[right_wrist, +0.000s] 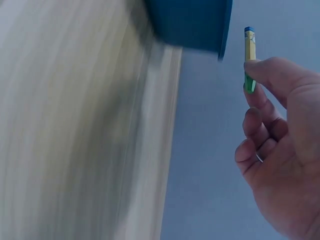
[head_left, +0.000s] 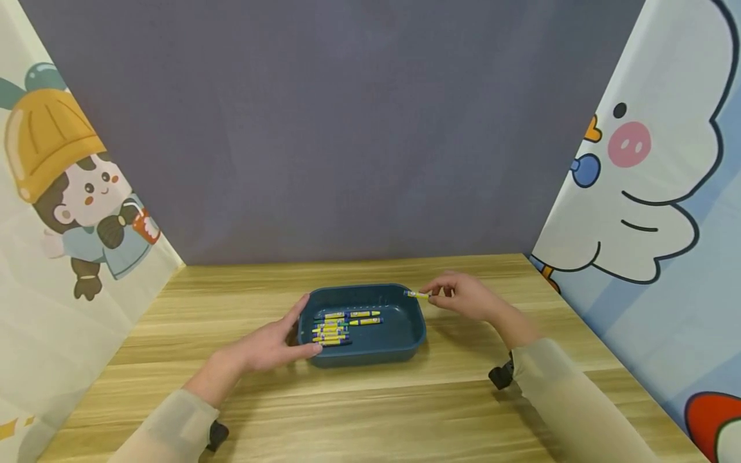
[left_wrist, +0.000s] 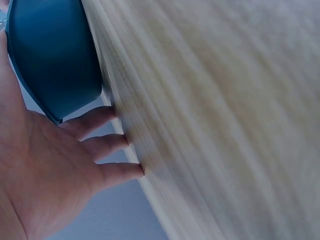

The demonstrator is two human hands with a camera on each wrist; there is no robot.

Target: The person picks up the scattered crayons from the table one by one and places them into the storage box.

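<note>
A dark blue plastic box (head_left: 399, 344) stands on the table with several yellow-wrapped crayons (head_left: 332, 331) lying in its left half. The left hand (head_left: 269, 344) holds the box's left end, thumb over the front rim and index finger at the back corner. Three of its other fingers reach down to the tabletop in the left wrist view. Above the box's right rim, the right hand (head_left: 463, 296) pinches a crayon (right_wrist: 250, 47) between thumb and index finger. This crayon has a green tip and a blue end band; its blue end points toward the box.
The wood-grain table (head_left: 359, 411) runs back to a grey panel (head_left: 347, 128). Printed cartoon panels close in the left and right sides. A dark wrist device (head_left: 501, 374) sits at the right sleeve, another (head_left: 217, 436) at the left.
</note>
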